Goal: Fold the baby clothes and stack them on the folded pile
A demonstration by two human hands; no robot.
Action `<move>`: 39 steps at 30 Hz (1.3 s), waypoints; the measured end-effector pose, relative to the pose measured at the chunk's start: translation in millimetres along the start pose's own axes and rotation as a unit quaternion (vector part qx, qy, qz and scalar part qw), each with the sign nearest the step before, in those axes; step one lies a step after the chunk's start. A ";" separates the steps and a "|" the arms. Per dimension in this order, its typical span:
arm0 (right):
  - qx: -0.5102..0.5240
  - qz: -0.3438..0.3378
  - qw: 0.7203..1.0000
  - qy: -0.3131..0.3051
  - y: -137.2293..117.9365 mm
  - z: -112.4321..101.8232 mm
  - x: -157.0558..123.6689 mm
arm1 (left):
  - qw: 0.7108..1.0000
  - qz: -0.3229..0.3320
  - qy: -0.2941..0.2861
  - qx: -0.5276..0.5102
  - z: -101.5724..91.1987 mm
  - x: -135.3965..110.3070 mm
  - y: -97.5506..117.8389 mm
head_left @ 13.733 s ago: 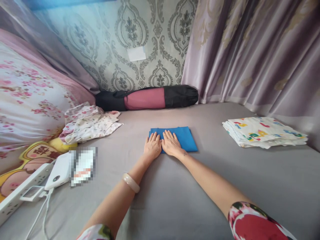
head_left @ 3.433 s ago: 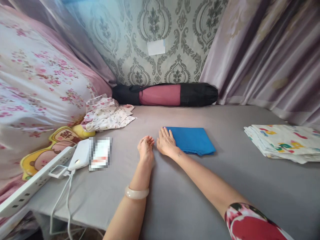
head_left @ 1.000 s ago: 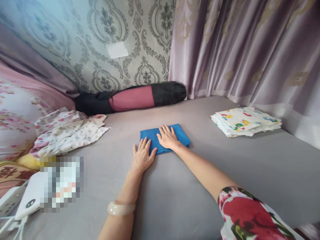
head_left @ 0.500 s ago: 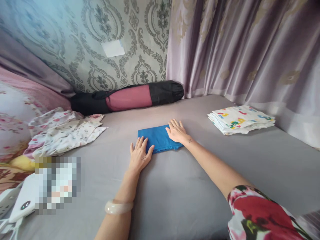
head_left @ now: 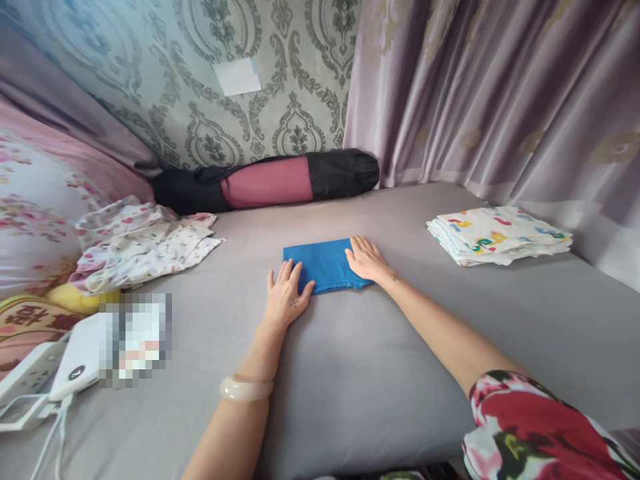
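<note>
A folded blue cloth garment lies flat on the grey bed sheet. At its left edge rests my left hand, palm down with fingers stretched out. My right hand lies on the garment's right end, also flat with its fingers extended. Neither hand grips the cloth. Parts of both side edges are hidden under the hands, and I cannot tell what kind of garment it is.
Right of centre sits a folded stack of white printed cloth. Crumpled patterned clothes lie at left, near a white power bank with cables and a power strip. A long black-and-pink bag lies along the wall.
The view has shifted a little, so everything sits slightly higher and further right in the picture. Both hands remain flat on the blue garment, which looks unchanged.
</note>
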State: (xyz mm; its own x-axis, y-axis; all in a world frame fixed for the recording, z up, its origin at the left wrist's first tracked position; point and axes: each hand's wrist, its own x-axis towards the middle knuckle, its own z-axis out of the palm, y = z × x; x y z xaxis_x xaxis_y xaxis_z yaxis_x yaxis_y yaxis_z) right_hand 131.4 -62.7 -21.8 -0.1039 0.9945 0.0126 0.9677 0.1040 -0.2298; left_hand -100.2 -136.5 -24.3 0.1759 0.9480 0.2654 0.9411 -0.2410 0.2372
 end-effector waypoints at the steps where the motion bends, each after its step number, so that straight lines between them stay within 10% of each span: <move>1: -0.004 -0.001 1.000 0.004 -1.0 -0.6 -4.6 | 1.000 0.013 0.016 0.004 -1.0 0.0 0.7; 11: -0.023 -0.013 0.999 0.033 -9.2 8.0 -29.8 | 0.992 0.106 -0.062 0.006 8.2 1.8 4.2; 25: -0.033 -0.134 0.990 0.008 -45.8 9.9 -65.8 | 0.975 0.207 -0.029 -0.071 -1.1 -0.9 10.9; 33: -0.033 -0.118 0.993 0.001 -63.3 -13.4 -41.0 | 0.971 0.187 -0.013 -0.149 -6.4 2.8 14.3; 39: -0.010 -0.158 0.987 0.026 -77.4 6.5 -4.4 | 0.995 0.050 0.061 -0.058 2.8 4.4 5.3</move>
State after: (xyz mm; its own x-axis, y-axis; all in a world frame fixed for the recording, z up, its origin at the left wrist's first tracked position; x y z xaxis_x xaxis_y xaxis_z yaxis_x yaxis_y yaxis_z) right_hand 55.4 -75.2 -10.3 -0.3901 0.9114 0.1309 0.8932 0.4091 -0.1867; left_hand -93.6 -133.1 -24.5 0.2247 0.8875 0.4023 0.8792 -0.3627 0.3089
